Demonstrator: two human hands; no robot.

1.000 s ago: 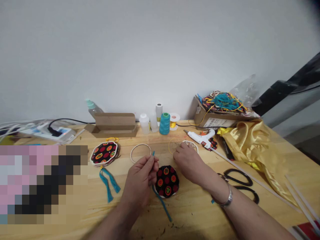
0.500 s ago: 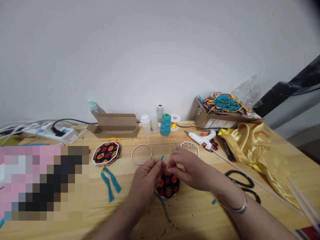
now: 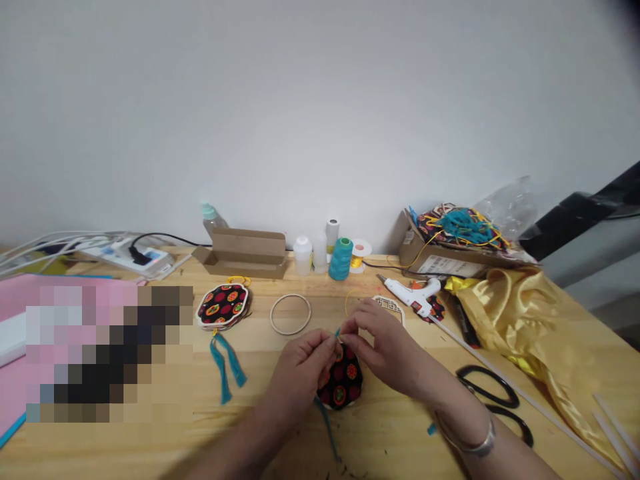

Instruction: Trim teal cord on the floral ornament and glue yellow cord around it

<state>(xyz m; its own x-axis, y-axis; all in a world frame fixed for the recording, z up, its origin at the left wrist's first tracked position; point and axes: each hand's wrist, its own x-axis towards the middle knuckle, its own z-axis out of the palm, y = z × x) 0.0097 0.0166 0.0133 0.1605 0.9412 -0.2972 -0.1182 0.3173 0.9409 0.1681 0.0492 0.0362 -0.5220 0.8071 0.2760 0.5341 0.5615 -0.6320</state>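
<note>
My left hand (image 3: 305, 370) pinches the top of a teal cord (image 3: 326, 419) that trails down toward the table's front edge. My right hand (image 3: 383, 347), a silver bangle on its wrist, meets it fingertip to fingertip and pinches the same cord end. Both hands hover just over a round black fabric piece with red and orange flowers (image 3: 343, 387) lying on the wooden table (image 3: 150, 453). A bare wooden ring (image 3: 291, 314) lies just behind the hands. A carved wooden frame (image 3: 393, 308) peeks out behind my right hand.
A finished flowered ornament (image 3: 223, 306) with teal tassels (image 3: 226, 363) lies to the left. Glue gun (image 3: 413, 293), black scissors (image 3: 497, 400), yellow satin (image 3: 540, 327), a scrap-filled box (image 3: 450, 237), teal thread spool (image 3: 341, 259), white bottles and an open cardboard box (image 3: 243, 253) line the back and right.
My right hand left the carved frame and came to the cord end held by my left hand; both now pinch it together. The view shifted slightly.
</note>
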